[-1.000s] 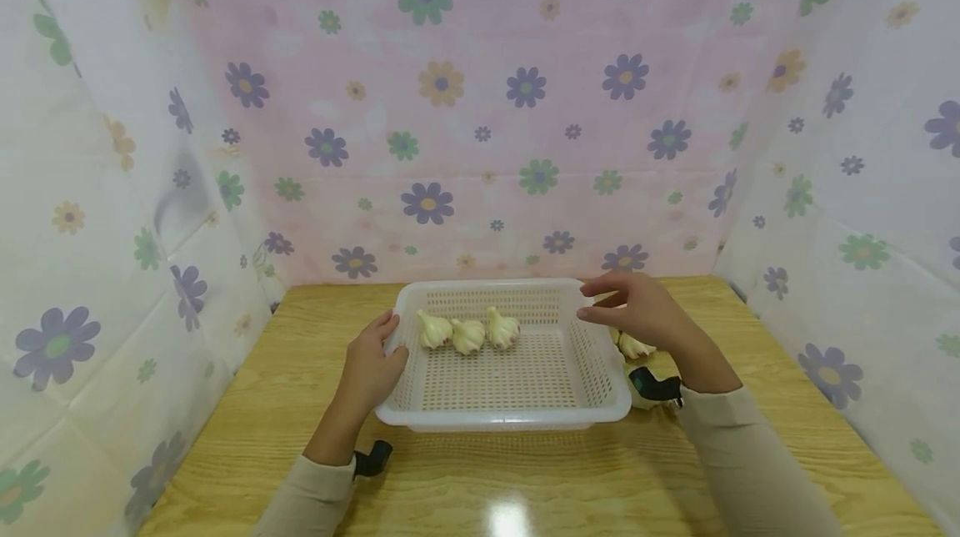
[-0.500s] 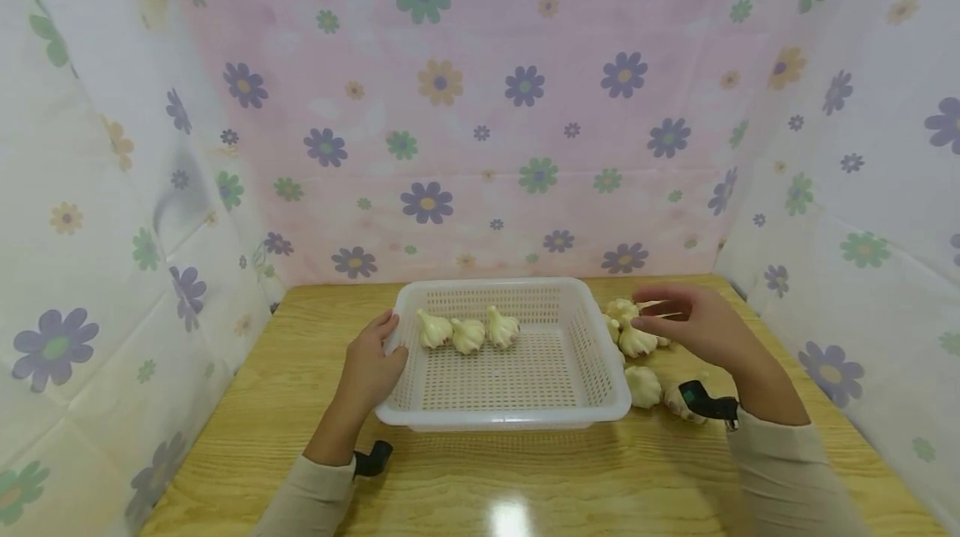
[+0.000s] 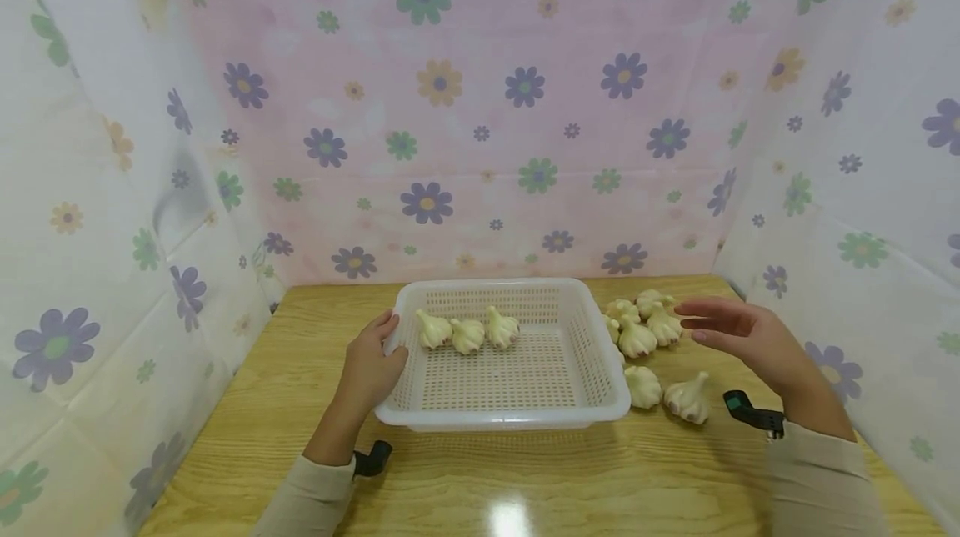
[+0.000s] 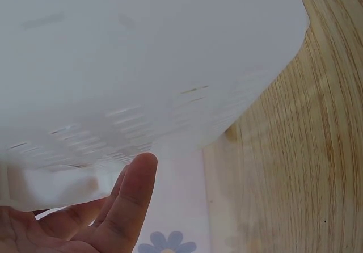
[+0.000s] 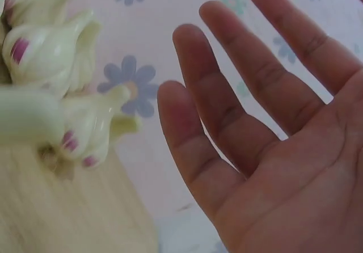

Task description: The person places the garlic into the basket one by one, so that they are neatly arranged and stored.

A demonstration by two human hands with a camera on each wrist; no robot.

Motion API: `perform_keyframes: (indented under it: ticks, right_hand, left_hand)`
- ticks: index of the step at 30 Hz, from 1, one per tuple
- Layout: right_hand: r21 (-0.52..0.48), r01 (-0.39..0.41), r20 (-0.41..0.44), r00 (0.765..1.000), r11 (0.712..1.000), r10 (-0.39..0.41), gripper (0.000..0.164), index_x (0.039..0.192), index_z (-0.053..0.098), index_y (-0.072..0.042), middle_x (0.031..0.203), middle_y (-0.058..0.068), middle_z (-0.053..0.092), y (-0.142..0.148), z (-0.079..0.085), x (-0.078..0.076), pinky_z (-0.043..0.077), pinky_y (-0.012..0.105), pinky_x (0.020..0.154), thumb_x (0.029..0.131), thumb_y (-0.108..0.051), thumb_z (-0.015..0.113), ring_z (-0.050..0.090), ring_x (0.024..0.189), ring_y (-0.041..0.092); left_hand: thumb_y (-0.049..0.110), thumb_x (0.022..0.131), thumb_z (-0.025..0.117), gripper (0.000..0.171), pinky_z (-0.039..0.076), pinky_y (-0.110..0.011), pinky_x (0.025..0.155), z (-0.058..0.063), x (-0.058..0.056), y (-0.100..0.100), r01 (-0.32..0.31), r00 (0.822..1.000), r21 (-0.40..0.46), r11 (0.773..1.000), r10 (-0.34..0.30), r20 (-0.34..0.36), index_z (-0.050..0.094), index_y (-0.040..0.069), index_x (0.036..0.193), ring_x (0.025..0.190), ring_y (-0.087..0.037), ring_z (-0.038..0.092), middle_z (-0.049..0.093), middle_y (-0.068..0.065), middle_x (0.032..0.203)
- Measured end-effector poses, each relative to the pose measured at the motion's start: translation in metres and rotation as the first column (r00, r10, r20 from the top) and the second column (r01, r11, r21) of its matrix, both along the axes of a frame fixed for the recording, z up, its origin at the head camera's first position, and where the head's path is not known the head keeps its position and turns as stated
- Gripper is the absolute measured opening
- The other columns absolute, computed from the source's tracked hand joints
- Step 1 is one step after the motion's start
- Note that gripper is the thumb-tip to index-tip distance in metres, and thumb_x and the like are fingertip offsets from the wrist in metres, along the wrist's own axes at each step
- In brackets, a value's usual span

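A white plastic basket (image 3: 504, 418) with slotted walls sits mid-table in the head view. Three garlic bulbs (image 3: 468, 338) lie inside it, toward the back left. My left hand (image 3: 372, 366) grips the basket's left rim, thumb on top; in the left wrist view its fingers (image 4: 131, 199) lie along the outer wall. To the right of the basket is a pile of several garlic bulbs (image 3: 637, 340). My right hand (image 3: 753, 343) is just right of that pile, fingertips by the bulb at its edge. The right wrist view shows its palm bare and fingers extended, beside purple-marked bulbs (image 5: 89, 125).
Two more bulbs, one rounded (image 3: 642, 388) and one with an upright stem (image 3: 688, 400), lie nearer the front, right of the basket. Flower-printed cloth (image 3: 487, 103) walls in the wooden table (image 3: 435, 487) at the back and both sides.
My right hand has moved right, from above the basket's right rim to the far side of the garlic pile, uncovering the bulbs. The left hand and basket stay put.
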State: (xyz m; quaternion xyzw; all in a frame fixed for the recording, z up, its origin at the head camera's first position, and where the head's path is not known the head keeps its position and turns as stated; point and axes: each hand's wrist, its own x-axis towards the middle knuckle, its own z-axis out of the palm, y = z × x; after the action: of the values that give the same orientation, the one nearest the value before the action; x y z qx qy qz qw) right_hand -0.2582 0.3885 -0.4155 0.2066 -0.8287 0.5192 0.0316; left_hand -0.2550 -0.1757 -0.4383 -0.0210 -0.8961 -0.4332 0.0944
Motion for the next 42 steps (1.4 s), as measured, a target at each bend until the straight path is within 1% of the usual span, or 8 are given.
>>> perform_keyframes:
  ticks: [5, 11, 14, 17, 20, 28, 35, 42]
  right_hand:
    - [-0.115, -0.119, 0.003, 0.993, 0.986, 0.12, 0.046, 0.147, 0.046, 0.012, 0.144, 0.008, 0.063, 0.02, -0.018, -0.005, 0.056, 0.022, 0.097, 0.102, 0.007, 0.054, 0.065, 0.126, 0.017]
    - [-0.208, -0.235, 0.117, 0.958, 0.949, 0.263, 0.049, 0.151, 0.039, 0.013, 0.152, 0.007, 0.057, 0.038, -0.042, -0.008, 0.056, 0.029, 0.1, 0.103, 0.011, 0.047, 0.061, 0.133, 0.018]
    - [-0.251, -0.31, 0.18, 0.916, 0.917, 0.359, 0.051, 0.154, 0.032, 0.014, 0.158, 0.012, 0.05, 0.045, -0.054, -0.01, 0.055, 0.032, 0.103, 0.103, 0.012, 0.043, 0.057, 0.138, 0.021]
    - [-0.324, -0.376, 0.241, 0.855, 0.868, 0.46, 0.053, 0.155, 0.026, 0.015, 0.162, 0.013, 0.045, 0.052, -0.065, -0.012, 0.053, 0.034, 0.106, 0.104, 0.013, 0.038, 0.053, 0.142, 0.022]
    - [-0.344, -0.379, 0.299, 0.823, 0.859, 0.483, 0.052, 0.156, 0.027, 0.014, 0.16, 0.009, 0.047, 0.057, -0.075, -0.014, 0.054, 0.037, 0.106, 0.105, 0.011, 0.038, 0.054, 0.141, 0.021]
    - [-0.289, -0.393, 0.307, 0.825, 0.873, 0.474, 0.04, 0.141, 0.043, 0.023, 0.157, 0.0, 0.053, 0.06, -0.083, -0.016, 0.053, 0.03, 0.106, 0.104, 0.01, 0.043, 0.052, 0.14, 0.007]
    - [-0.256, -0.339, 0.357, 0.837, 0.905, 0.414, 0.037, 0.136, 0.048, 0.024, 0.151, -0.007, 0.059, 0.058, -0.081, -0.016, 0.055, 0.03, 0.103, 0.104, 0.005, 0.048, 0.052, 0.138, 0.0]
    - [-0.169, -0.214, 0.323, 0.91, 0.962, 0.259, 0.043, 0.142, 0.047, 0.02, 0.148, -0.007, 0.061, 0.055, -0.08, -0.014, 0.056, 0.025, 0.099, 0.104, 0.0, 0.053, 0.054, 0.133, -0.004]
  left_hand:
    - [0.012, 0.092, 0.06, 0.062, 0.034, -0.056, 0.12, 0.001, 0.0, 0.001, 0.003, 1.0, 0.001, 1.0, -0.003, -0.007, 0.048, -0.003, 0.151, 0.154, -0.04, 0.032, 0.039, -0.013, 0.165]
    - [0.01, 0.092, 0.059, 0.061, 0.034, -0.056, 0.119, -0.001, -0.001, 0.001, 0.008, 1.0, -0.005, 1.0, -0.008, -0.02, 0.049, -0.004, 0.15, 0.153, -0.04, 0.032, 0.04, -0.015, 0.164]
    - [0.01, 0.092, 0.059, 0.061, 0.034, -0.056, 0.119, -0.001, -0.001, 0.001, 0.01, 1.0, -0.002, 1.0, -0.01, -0.019, 0.049, -0.004, 0.15, 0.153, -0.04, 0.032, 0.04, -0.015, 0.164]
    - [0.012, 0.092, 0.059, 0.061, 0.034, -0.056, 0.119, 0.0, 0.0, 0.001, 0.007, 1.0, 0.003, 1.0, -0.007, -0.007, 0.049, -0.004, 0.15, 0.153, -0.04, 0.032, 0.04, -0.014, 0.164]
    - [0.013, 0.091, 0.059, 0.062, 0.035, -0.055, 0.119, 0.0, 0.0, 0.001, 0.005, 1.0, 0.006, 1.0, -0.005, 0.0, 0.049, -0.004, 0.15, 0.153, -0.04, 0.032, 0.04, -0.013, 0.164]
    - [0.012, 0.091, 0.059, 0.062, 0.035, -0.055, 0.119, 0.0, -0.001, 0.0, -0.005, 1.0, -0.003, 1.0, 0.005, -0.014, 0.049, -0.004, 0.15, 0.153, -0.039, 0.033, 0.041, -0.013, 0.164]
    - [0.011, 0.091, 0.059, 0.061, 0.035, -0.056, 0.119, -0.002, -0.002, 0.0, -0.006, 1.0, -0.001, 1.0, 0.006, -0.022, 0.049, -0.005, 0.15, 0.153, -0.04, 0.033, 0.041, -0.015, 0.164]
    - [0.012, 0.09, 0.059, 0.062, 0.036, -0.056, 0.118, -0.003, -0.002, 0.0, 0.003, 1.0, 0.001, 1.0, -0.003, -0.025, 0.05, -0.005, 0.149, 0.152, -0.041, 0.034, 0.042, -0.016, 0.163]
